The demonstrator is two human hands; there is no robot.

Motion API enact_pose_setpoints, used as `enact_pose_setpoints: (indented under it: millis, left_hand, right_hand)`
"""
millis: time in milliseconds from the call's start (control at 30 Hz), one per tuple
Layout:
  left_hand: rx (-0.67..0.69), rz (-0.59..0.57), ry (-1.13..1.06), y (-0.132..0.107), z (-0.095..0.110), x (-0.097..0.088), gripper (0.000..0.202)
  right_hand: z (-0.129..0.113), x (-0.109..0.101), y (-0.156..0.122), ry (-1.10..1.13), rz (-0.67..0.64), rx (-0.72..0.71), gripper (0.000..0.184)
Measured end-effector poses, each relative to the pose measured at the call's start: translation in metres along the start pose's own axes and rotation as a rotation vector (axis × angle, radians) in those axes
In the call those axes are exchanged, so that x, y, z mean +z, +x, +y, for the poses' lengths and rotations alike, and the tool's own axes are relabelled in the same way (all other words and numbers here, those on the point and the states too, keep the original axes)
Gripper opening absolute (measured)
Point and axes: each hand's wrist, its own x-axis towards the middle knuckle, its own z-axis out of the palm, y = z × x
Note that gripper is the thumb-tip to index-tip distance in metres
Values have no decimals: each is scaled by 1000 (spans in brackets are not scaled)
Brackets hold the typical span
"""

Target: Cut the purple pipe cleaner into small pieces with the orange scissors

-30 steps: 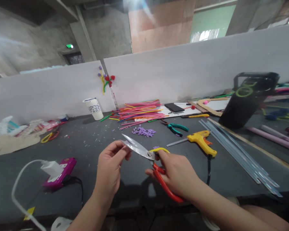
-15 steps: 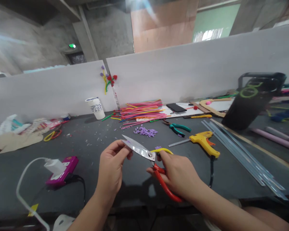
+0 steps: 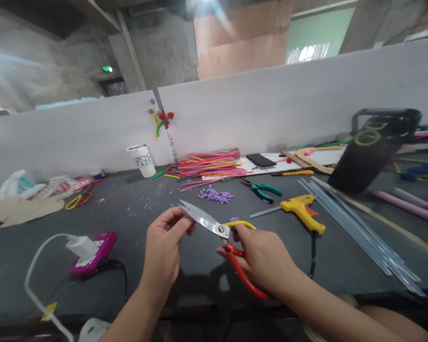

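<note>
My right hand [image 3: 262, 259] grips the red and yellow handles of a pair of scissors [image 3: 214, 227] above the dark table [image 3: 185, 266]. The steel blades point up and left, closed together. My left hand [image 3: 164, 249] pinches at the blades near their tip with thumb and fingers; whatever small thing lies between them is hidden. A tiny purple bit shows by the yellow handle. A heap of purple cut pieces [image 3: 215, 194] lies on the table just beyond the scissors.
Coloured pipe cleaners [image 3: 212, 166] lie by the white partition, with a paper cup [image 3: 141, 161]. Green pliers [image 3: 262, 189], a yellow glue gun [image 3: 301, 209] and clear glue sticks [image 3: 356, 228] lie right. A black bottle [image 3: 373, 147] stands far right. A pink charger block [image 3: 91, 248] sits left.
The view has shifted slightly. Both hands and the scissors stay in nearly the same pose.
</note>
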Motion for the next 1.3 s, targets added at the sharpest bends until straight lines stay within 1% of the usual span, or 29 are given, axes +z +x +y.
enact_pose_setpoints:
  millis: [167,233,267,333,400,467,533,633,700,767,833,900,967,1100,1200,1300]
  left_hand:
    - [26,-3,31,1,0,-4,4]
    - [41,-11,48,2,-1,-6,5]
    - [38,-16,56,2,-1,-7,5]
    - [11,-34,72,3,-1,-8,5]
    - [-39,-84,93,3,-1,-7,7]
    - [-103,-166,130,2,-2,-5,8]
    - [-173,-257,164,1,-4,-2,9]
    - [-263,-375,175,-2,-8,2,9]
    - [-295,-451,177,-3,-11,3,9]
    - [-306,-518,192,-3,-13,4,10]
    - [-314,-561,212,-3,-14,5,10]
    - [-325,-583,233,-3,-14,5,8]
    - [-310,-568,270,-4,-14,6,6]
    - [-218,-477,401,-5,-11,8,5]
    - [-190,-468,479,-6,-11,9,5]
    - [-195,-484,511,-7,-14,9,8]
  right_hand:
    - [2,-1,-1,-21,38,-20,43]
    - [3,-2,1,-7,32,2,43]
    - [3,-3,2,37,15,25,42]
    - [2,-6,5,202,-36,79,37]
    - [1,-9,8,411,-73,118,32]
    - [-1,-12,11,612,-77,151,28]
    - [-2,-16,14,816,-92,217,22]
    - [-4,-19,19,1087,-167,352,14]
    - [-3,-20,21,1192,-222,382,15]
    - [-3,-20,22,1231,-264,371,15]
    - [-3,-20,22,1227,-292,369,13]
    - [-3,-20,21,1214,-287,372,8]
    - [-2,-19,20,1207,-269,361,4]
    - [-1,-15,18,1155,-223,336,5]
    - [-2,-14,18,1106,-206,330,5]
    - [-3,-13,19,1088,-201,342,4]
